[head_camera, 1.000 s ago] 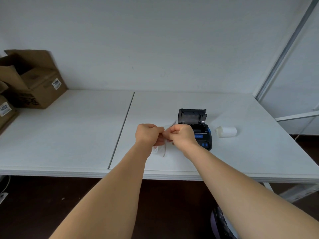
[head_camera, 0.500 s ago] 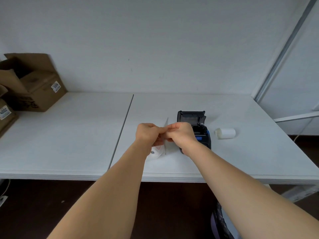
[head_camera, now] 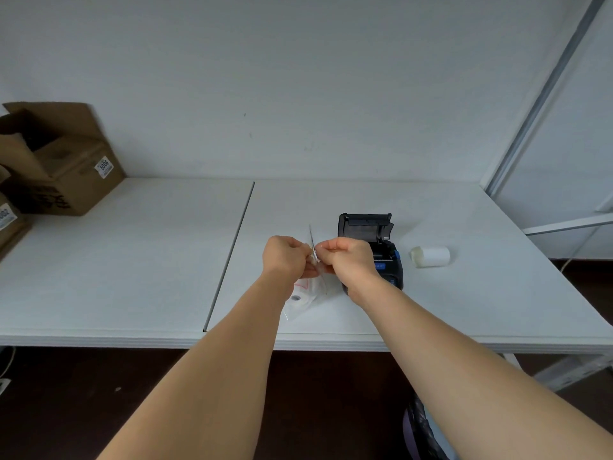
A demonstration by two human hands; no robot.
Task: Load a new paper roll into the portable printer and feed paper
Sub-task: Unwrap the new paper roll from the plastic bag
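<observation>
Both arms reach forward; my left hand [head_camera: 286, 255] and right hand [head_camera: 348, 257] pinch shut on the clear plastic bag [head_camera: 306, 295], above the table [head_camera: 132, 260], beside the open-lidded printer [head_camera: 373, 247]. One paper roll [head_camera: 430, 256] lies right of it.

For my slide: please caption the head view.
Both hands tear a clear wrapper beside the open printer.

We see even, soft, diffuse light; source not visible. White table [head_camera: 132, 260] and wall [head_camera: 298, 78] read bright without glare, shadows faint. Floor under the table is dark. Wide-angle bend at the edges: forearms stretch, frame post [head_camera: 544, 94] leans. Focus fairly sharp, fine detail soft.
</observation>
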